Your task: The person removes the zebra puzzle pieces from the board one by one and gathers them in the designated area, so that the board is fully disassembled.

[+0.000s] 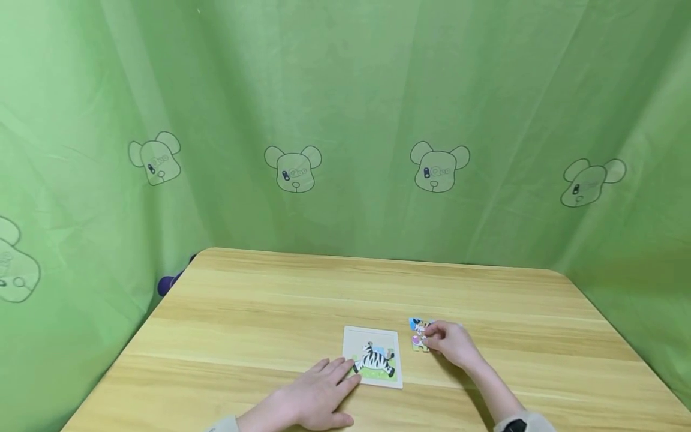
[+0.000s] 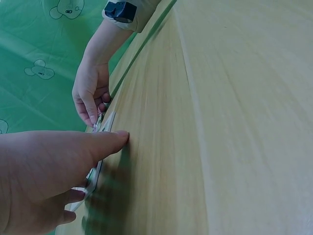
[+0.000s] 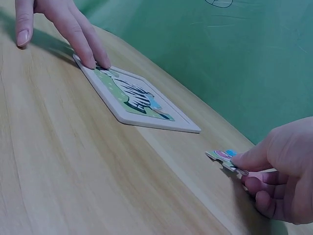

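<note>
A white-rimmed puzzle board [image 1: 400, 360] lies flat, with joined zebra pieces [image 1: 375, 359] in its lower part and its upper part bare. My left hand [image 1: 318, 396] rests its spread fingertips on the board's lower left corner; the right wrist view shows those fingers [image 3: 88, 54] on the rim. To the right of the board, my right hand [image 1: 453, 343] pinches a puzzle piece [image 3: 226, 155] between thumb and curled fingers, low over the table. Close together at its fingertips in the head view are a blue piece [image 1: 414, 323] and a green and pink piece [image 1: 419, 344]. The fingers partly cover them.
The wood-grain table [image 1: 243, 312] extends around the board and hands. A green curtain [image 1: 356, 90] with bear-head outlines hangs behind and at both sides. Something purple [image 1: 165, 285] shows beyond the table's left edge.
</note>
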`<state>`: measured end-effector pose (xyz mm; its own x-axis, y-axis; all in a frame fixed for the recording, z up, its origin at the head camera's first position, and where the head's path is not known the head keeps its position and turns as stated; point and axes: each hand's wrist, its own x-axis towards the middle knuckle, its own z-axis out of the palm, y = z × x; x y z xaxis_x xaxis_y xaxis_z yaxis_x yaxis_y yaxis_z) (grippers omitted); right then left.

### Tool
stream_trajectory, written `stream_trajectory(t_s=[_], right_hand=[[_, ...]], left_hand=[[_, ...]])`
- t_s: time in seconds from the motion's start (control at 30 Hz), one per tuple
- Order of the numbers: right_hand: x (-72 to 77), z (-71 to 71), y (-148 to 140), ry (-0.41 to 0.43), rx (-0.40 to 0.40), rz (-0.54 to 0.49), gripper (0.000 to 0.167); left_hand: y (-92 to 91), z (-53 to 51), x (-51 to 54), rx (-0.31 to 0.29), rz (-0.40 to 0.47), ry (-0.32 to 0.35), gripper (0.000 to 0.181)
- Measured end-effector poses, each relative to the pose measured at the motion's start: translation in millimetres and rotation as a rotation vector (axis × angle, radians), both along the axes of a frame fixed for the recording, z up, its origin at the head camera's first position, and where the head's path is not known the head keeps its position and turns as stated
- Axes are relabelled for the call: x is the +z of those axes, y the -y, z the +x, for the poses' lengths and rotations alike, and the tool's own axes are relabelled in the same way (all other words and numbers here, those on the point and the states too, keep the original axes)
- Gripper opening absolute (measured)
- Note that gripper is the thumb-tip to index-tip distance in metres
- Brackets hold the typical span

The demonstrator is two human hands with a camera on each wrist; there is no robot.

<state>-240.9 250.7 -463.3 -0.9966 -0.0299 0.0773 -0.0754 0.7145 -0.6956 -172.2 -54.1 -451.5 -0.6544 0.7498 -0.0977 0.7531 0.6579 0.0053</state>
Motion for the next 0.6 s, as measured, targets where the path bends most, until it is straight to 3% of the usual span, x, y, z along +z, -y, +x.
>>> stream_trajectory(t_s=[0.3,0.6], right_hand=[[-1.6,1.0,-3,0.046,-0.026,-0.038,0.017],[7.9,2.5,19,-0.014,0.002,-0.080,0.023]], left_hand=[[-0.6,-0.8,-0.9,-0.003,0.000,0.004,0.070],[-3.1,-3.3,2.3,-0.033,0.029,-0.032,0.070]])
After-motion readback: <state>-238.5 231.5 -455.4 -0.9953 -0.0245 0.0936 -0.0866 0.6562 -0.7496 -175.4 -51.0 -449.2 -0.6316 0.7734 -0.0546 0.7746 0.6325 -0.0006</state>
